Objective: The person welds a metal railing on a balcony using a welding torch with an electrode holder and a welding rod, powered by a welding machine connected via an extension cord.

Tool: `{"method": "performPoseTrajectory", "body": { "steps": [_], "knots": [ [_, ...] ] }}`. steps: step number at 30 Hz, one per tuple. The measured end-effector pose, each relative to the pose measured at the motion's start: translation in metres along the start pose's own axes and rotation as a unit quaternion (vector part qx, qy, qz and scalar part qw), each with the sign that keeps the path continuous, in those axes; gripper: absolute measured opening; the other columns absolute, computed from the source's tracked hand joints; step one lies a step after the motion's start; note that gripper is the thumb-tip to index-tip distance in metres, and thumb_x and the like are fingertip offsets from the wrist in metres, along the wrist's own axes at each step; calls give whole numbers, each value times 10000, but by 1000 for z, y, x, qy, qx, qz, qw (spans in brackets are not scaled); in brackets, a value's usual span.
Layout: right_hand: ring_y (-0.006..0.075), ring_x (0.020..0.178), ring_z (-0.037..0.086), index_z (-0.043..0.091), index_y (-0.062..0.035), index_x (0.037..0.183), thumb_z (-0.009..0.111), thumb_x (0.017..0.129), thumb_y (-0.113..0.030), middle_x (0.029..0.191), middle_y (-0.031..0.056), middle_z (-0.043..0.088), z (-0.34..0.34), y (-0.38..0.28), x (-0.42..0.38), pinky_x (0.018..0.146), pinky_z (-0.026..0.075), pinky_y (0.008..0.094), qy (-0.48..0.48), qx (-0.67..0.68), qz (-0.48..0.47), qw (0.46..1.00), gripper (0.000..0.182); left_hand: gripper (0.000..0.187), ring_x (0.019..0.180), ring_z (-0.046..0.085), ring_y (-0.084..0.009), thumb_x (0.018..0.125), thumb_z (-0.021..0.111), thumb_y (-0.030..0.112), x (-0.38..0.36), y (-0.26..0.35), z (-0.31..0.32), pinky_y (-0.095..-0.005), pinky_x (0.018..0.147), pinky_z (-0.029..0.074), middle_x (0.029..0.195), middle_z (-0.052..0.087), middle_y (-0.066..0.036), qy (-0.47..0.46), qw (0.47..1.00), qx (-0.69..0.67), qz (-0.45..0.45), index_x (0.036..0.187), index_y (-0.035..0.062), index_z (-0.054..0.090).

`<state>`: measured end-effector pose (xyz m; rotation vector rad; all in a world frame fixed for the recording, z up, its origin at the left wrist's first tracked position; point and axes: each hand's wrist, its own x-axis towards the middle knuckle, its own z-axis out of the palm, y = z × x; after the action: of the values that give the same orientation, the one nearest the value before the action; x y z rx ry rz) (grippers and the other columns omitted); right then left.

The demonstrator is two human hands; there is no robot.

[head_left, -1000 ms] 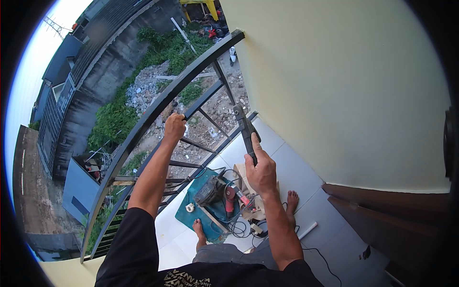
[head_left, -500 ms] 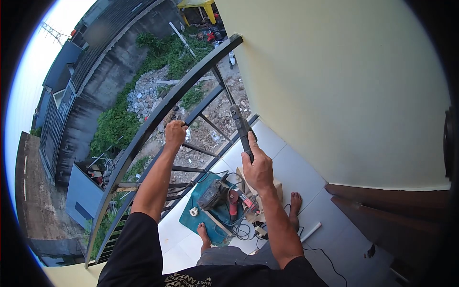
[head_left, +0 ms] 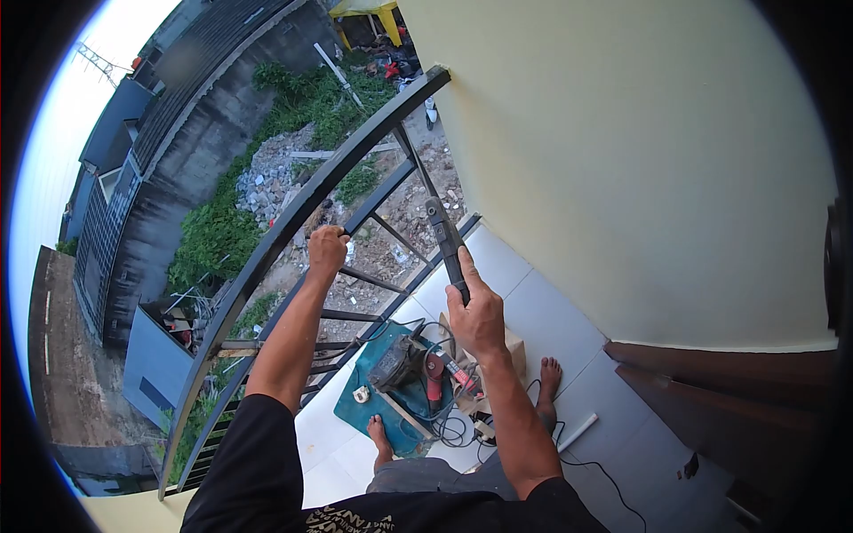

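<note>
Beneath the curved top rail of the dark metal railing [head_left: 293, 213], my left hand [head_left: 328, 250] is closed round a thin dark piece, mostly hidden by my fingers. My right hand [head_left: 477, 313] grips the black handle of a dark tool [head_left: 443, 235], which I take for a welding electrode holder. Its far end points up at the railing, near a slim dark bar. My right index finger lies along the handle. Whether the tool touches the bar is hard to tell.
On the white tiled floor, a teal mat [head_left: 358, 410] bears a dark machine [head_left: 396, 362] and a red grinder [head_left: 434, 382] among tangled cables. My bare feet stand by them. A cream wall [head_left: 640, 178] rises on the right, near brown boards [head_left: 711, 400]. Rubble and plants lie below the railing.
My right hand and the tool have shifted very slightly left and down. My left hand has barely moved and stays closed at the railing.
</note>
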<state>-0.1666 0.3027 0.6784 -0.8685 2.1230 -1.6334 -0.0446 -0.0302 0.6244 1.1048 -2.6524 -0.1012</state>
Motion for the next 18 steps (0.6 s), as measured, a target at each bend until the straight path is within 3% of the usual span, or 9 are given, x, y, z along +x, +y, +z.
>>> {"method": "performPoseTrajectory", "body": {
  "steps": [2,4,11,13,16,18],
  "knots": [
    [423,867,691,409,-30,1498,623,914,-86,965,282,675,1,0,0,765,544,457,2,3,7,1000,624,268,894,700,-349,760,779,164,-1,1,-1,-403,848,537,923,724,-197,-1,1000,-4,-4,992,30,773],
    [371,759,707,443,-14,1476,617,904,-100,975,283,691,2,4,0,703,551,408,7,0,-20,1000,604,266,889,700,-350,761,779,162,-2,3,-3,-404,846,537,918,724,-199,-4,1000,-8,-8,992,29,773],
    [332,733,707,447,-8,1471,618,904,-108,1020,272,694,5,4,-1,688,557,396,17,14,-10,1000,601,263,875,699,-352,761,780,160,0,2,-2,-412,834,534,896,719,-205,-2,1000,-12,4,984,21,770],
    [452,927,685,424,-30,1486,598,915,-116,1061,322,669,1,-3,-1,787,549,454,-16,39,37,998,603,261,873,698,-352,760,781,160,-2,2,-3,-413,834,533,892,718,-205,1,1000,-11,4,980,19,770],
    [453,925,686,433,-34,1482,604,911,-115,1063,322,670,5,4,-1,779,551,453,25,25,-25,999,602,254,870,698,-351,759,779,158,0,0,0,-415,828,533,888,717,-203,5,1000,-9,9,972,20,770],
    [451,928,686,439,-34,1478,606,908,-115,1066,321,669,1,-1,1,779,552,453,-4,37,11,999,600,249,866,698,-350,757,781,161,-1,-3,2,-416,822,534,887,717,-201,11,1000,-12,6,963,22,771]
  ]
}}
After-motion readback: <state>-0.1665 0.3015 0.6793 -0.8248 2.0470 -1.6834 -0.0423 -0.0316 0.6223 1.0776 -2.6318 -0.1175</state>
